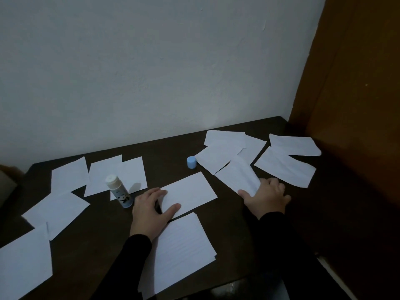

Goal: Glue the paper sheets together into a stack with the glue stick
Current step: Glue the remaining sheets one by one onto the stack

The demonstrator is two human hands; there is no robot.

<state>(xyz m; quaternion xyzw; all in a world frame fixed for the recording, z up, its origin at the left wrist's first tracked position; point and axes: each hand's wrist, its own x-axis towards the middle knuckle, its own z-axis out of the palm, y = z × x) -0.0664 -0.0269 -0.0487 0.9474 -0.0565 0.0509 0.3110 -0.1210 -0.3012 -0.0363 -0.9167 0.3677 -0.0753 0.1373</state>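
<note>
Stack (179,250) below left hand (149,211), glue stick (120,192) beside

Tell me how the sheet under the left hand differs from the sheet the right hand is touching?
The white paper sheet by the left hand lies flat on the dark wooden table; the white paper sheet at the right hand curls up at its near edge. The left hand rests spread on its sheet with straight fingers, while the right hand pinches its sheet's edge. The first lies alone; the second overlaps other sheets. Both are white rectangles.
</note>
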